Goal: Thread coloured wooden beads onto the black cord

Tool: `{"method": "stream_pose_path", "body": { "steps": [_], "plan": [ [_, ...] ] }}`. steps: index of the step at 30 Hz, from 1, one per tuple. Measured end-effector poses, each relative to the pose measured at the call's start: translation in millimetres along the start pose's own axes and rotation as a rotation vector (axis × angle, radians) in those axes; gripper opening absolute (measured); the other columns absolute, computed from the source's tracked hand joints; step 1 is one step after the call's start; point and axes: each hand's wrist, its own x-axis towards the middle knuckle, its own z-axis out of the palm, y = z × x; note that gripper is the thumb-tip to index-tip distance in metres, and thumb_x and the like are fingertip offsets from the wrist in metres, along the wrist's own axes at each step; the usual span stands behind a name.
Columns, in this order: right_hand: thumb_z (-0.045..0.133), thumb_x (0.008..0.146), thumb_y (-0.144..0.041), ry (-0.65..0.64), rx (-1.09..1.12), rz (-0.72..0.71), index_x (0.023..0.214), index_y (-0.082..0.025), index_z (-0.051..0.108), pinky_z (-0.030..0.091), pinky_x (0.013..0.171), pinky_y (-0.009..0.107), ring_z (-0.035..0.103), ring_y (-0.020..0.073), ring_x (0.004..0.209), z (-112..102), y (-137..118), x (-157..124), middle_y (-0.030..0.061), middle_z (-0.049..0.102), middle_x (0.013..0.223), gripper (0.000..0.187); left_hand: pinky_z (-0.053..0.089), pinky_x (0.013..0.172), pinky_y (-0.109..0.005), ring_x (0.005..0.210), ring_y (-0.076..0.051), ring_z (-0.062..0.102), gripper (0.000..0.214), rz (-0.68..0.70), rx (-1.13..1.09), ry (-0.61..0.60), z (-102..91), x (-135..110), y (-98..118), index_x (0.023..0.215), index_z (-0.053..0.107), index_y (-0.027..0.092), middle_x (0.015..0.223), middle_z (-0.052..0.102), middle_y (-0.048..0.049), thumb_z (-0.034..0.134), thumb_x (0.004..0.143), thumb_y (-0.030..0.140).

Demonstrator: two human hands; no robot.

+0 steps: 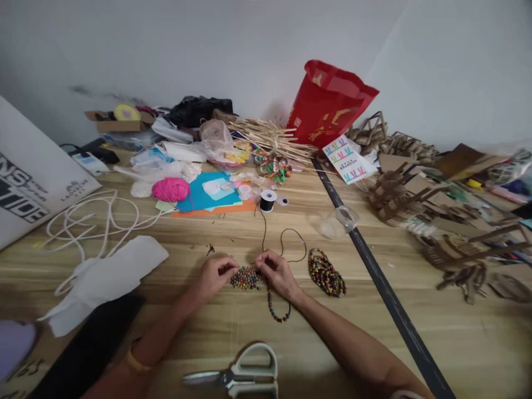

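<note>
A small pile of multicoloured beads [245, 278] lies on the wooden table between my hands. My left hand [216, 275] is at the pile's left edge, thumb and fingertips pinched together; whatever they hold is too small to make out. At the right side of the pile, my right hand [277, 272] pinches a thin black cord [265, 230]. The cord runs up to a black spool [268, 200] with white ends. Below my right hand hangs a curved strand of threaded beads [275, 316], resting on the table. Finished-looking bead loops [326, 274] lie to the right.
Scissors [249, 372] with pale handles lie at the near edge. White cable [110, 221] and white paper [120, 271] spread on the left. Pink yarn [170, 189], blue sheets and a red bag [330, 105] stand behind; small woven baskets [390, 194] crowd the right.
</note>
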Motion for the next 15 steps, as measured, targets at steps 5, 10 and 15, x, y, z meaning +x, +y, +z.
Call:
{"method": "stream_pose_path", "body": {
  "steps": [5, 10, 15],
  "plan": [
    [0.061, 0.080, -0.039, -0.002, 0.016, 0.004, 0.077, -0.016, 0.060, 0.037, 0.058, 0.022, 0.048, 0.0120, 0.063, 0.2, -1.3, 0.2, 0.0001, 0.053, 0.069, 0.023, 0.045, 0.061, -0.025, 0.066, -0.017, 0.060, 0.021, 0.007, 0.010, -0.012, -0.9, 0.8, -1.4, 0.072, 0.067, 0.013, 0.070, 0.067, -0.0057, 0.054, 0.078, 0.029],
    [0.063, 0.079, -0.038, -0.012, 0.057, 0.007, 0.078, -0.016, 0.060, 0.037, 0.057, 0.022, 0.048, 0.0114, 0.062, 0.8, 1.2, 0.0, -0.0004, 0.054, 0.068, 0.022, 0.045, 0.063, -0.025, 0.068, -0.017, 0.061, 0.020, 0.008, 0.017, -0.032, -1.3, 0.5, -3.2, 0.074, 0.067, 0.014, 0.072, 0.067, -0.0051, 0.053, 0.080, 0.028],
    [0.066, 0.075, -0.036, 0.003, 0.097, 0.041, 0.083, -0.016, 0.063, 0.039, 0.057, 0.022, 0.050, 0.0113, 0.061, 2.0, 3.3, 0.4, 0.0006, 0.058, 0.071, 0.022, 0.044, 0.061, -0.024, 0.066, -0.017, 0.060, 0.021, 0.005, 0.018, -0.027, -3.0, 0.0, -0.3, 0.073, 0.066, 0.013, 0.071, 0.067, -0.0056, 0.053, 0.079, 0.028]
  ]
}}
